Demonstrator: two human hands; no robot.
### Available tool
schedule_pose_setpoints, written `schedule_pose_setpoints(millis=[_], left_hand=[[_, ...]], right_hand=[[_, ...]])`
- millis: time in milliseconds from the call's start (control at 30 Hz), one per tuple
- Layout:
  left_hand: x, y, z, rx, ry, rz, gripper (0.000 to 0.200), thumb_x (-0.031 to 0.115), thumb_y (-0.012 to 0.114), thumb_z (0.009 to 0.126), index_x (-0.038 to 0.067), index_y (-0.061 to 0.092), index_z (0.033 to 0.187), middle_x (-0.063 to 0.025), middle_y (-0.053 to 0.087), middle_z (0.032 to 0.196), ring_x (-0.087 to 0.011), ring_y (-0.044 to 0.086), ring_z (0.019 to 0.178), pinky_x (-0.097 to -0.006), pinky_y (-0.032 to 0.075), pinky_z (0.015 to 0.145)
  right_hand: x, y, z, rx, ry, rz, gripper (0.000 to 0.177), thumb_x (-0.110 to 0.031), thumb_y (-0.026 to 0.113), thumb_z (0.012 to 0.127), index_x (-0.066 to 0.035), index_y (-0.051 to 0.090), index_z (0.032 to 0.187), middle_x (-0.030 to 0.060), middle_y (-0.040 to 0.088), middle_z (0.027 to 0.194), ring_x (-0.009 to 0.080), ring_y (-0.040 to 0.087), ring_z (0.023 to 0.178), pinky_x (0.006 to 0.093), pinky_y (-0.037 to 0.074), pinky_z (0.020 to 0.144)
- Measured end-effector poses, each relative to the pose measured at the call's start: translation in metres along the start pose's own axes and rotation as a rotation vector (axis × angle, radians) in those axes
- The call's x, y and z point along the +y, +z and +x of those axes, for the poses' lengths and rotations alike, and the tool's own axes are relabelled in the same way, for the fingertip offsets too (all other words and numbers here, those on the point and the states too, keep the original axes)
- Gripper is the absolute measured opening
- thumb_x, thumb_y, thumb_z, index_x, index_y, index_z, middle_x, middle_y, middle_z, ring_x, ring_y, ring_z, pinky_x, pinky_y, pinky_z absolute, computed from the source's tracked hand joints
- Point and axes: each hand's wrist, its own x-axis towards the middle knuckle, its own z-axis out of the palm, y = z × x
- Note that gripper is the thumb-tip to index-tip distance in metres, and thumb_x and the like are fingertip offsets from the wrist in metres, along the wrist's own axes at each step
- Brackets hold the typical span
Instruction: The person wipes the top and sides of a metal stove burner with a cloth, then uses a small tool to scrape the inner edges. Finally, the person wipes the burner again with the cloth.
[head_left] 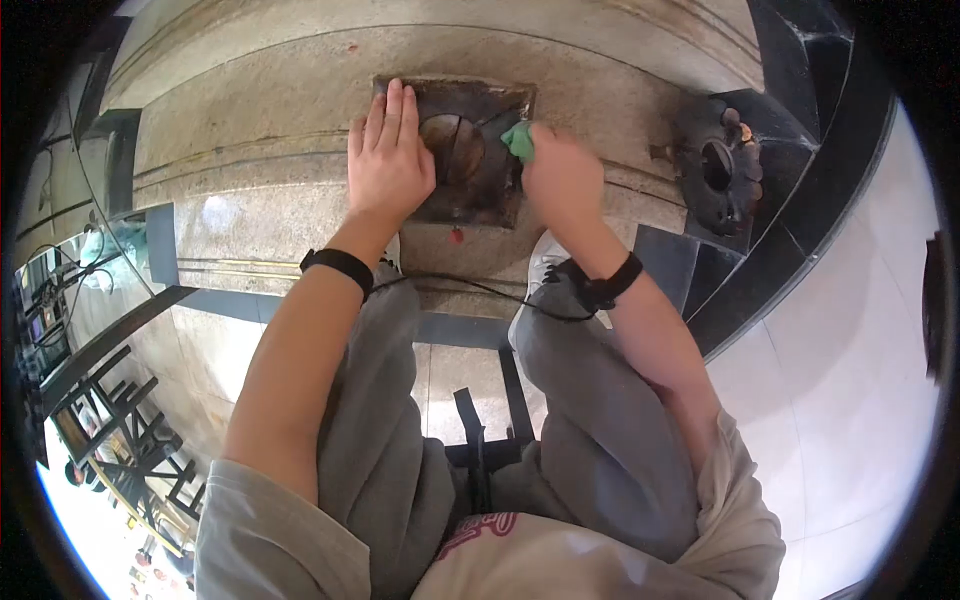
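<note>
A dark, stained square plate (495, 205) with a round, browned centre lies on the pale stone step. My left hand (390, 160) rests on its left side, fingers stretched out and lying flat, with the fingertips near the upper left corner. In my right hand (565, 180) is a crumpled green cloth (519, 142), its end showing past closed fingers and touching the plate's right edge. Most of the cloth is hidden by that hand, which is slightly blurred.
An ornate dark metal piece (715, 165) with a round hole sits to the right, by black tiles (790, 175). A black cord (470, 285) runs between my wrists, above my knees. Dark stools (130, 430) stand at the lower left. Small red bits dot the stone.
</note>
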Motion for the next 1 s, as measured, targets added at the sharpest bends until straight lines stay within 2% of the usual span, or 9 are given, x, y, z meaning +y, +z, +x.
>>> schedule_pose_setpoints(millis=[67, 267, 333, 433, 567, 667, 833, 933, 1000], left_hand=[[-0.001, 0.001, 0.001, 0.016, 0.011, -0.017, 0.066, 0.014, 0.058, 0.087, -0.003, 0.045, 0.149, -0.0199, 0.046, 0.155, -0.0344, 0.050, 0.136, -0.0491, 0.039, 0.109], [0.002, 0.000, -0.001, 0.003, 0.008, 0.006, 0.065, 0.015, 0.057, 0.089, -0.003, 0.044, 0.150, -0.0197, 0.045, 0.156, -0.0338, 0.050, 0.137, -0.0492, 0.039, 0.109], [-0.001, 0.002, 0.001, 0.003, 0.006, 0.034, 0.064, 0.015, 0.057, 0.089, -0.003, 0.044, 0.150, -0.0198, 0.046, 0.155, -0.0340, 0.050, 0.137, -0.0493, 0.039, 0.109], [0.000, 0.000, 0.001, 0.018, 0.015, -0.003, 0.064, 0.015, 0.057, 0.089, -0.003, 0.045, 0.149, -0.0197, 0.046, 0.155, -0.0344, 0.051, 0.136, -0.0491, 0.039, 0.109], [0.000, 0.000, 0.000, 0.019, 0.023, 0.000, 0.064, 0.015, 0.057, 0.088, -0.003, 0.045, 0.149, -0.0192, 0.046, 0.155, -0.0342, 0.051, 0.135, -0.0491, 0.038, 0.109], [0.000, 0.002, 0.001, 0.023, 0.010, 0.009, 0.064, 0.015, 0.057, 0.088, -0.003, 0.045, 0.149, -0.0192, 0.047, 0.155, -0.0343, 0.052, 0.135, -0.0491, 0.039, 0.109], [0.000, -0.001, 0.002, 0.020, 0.008, 0.000, 0.064, 0.014, 0.057, 0.088, -0.003, 0.045, 0.149, -0.0198, 0.047, 0.155, -0.0350, 0.052, 0.135, -0.0495, 0.039, 0.109], [0.000, 0.000, 0.002, 0.038, 0.016, -0.036, 0.064, 0.013, 0.057, 0.088, -0.003, 0.045, 0.149, -0.0204, 0.047, 0.154, -0.0355, 0.051, 0.135, -0.0500, 0.039, 0.110], [-0.001, 0.000, 0.001, 0.034, 0.019, -0.025, 0.064, 0.013, 0.057, 0.088, -0.003, 0.045, 0.149, -0.0206, 0.047, 0.154, -0.0354, 0.051, 0.135, -0.0500, 0.039, 0.110]], right_hand=[[0.000, -0.004, 0.008, -0.069, 0.031, -0.013, 0.011, -0.008, 0.059, 0.082, -0.003, 0.065, 0.090, 0.0143, 0.070, 0.086, 0.0334, 0.070, 0.083, 0.0432, 0.058, 0.068], [0.004, -0.003, 0.025, 0.061, 0.014, -0.048, 0.011, -0.009, 0.059, 0.083, -0.003, 0.066, 0.090, 0.0137, 0.071, 0.086, 0.0333, 0.071, 0.078, 0.0437, 0.058, 0.064], [0.005, -0.002, 0.016, -0.045, 0.038, -0.044, 0.014, -0.009, 0.060, 0.082, -0.003, 0.067, 0.092, 0.0146, 0.071, 0.087, 0.0328, 0.071, 0.079, 0.0433, 0.058, 0.064], [0.000, 0.000, 0.000, -0.037, 0.016, -0.017, 0.015, -0.010, 0.059, 0.082, -0.003, 0.067, 0.093, 0.0157, 0.071, 0.086, 0.0331, 0.071, 0.082, 0.0438, 0.058, 0.066], [0.002, -0.002, 0.021, -0.032, 0.025, -0.031, 0.012, -0.009, 0.059, 0.083, -0.003, 0.066, 0.090, 0.0162, 0.071, 0.086, 0.0328, 0.071, 0.085, 0.0433, 0.059, 0.067], [0.004, -0.002, 0.030, 0.063, -0.007, -0.048, 0.011, -0.007, 0.059, 0.082, -0.003, 0.066, 0.089, 0.0162, 0.071, 0.086, 0.0331, 0.071, 0.084, 0.0426, 0.059, 0.067], [0.004, 0.003, 0.000, -0.028, 0.031, 0.011, 0.011, -0.009, 0.057, 0.084, -0.004, 0.065, 0.089, 0.0177, 0.070, 0.084, 0.0360, 0.071, 0.082, 0.0452, 0.058, 0.068], [0.007, -0.006, 0.009, -0.107, 0.028, 0.044, 0.011, -0.010, 0.057, 0.084, -0.004, 0.065, 0.089, 0.0203, 0.069, 0.084, 0.0387, 0.070, 0.080, 0.0480, 0.057, 0.069], [0.011, -0.001, 0.027, -0.074, 0.048, 0.090, 0.010, -0.008, 0.058, 0.083, -0.003, 0.065, 0.089, 0.0213, 0.069, 0.083, 0.0396, 0.070, 0.080, 0.0492, 0.057, 0.069]])
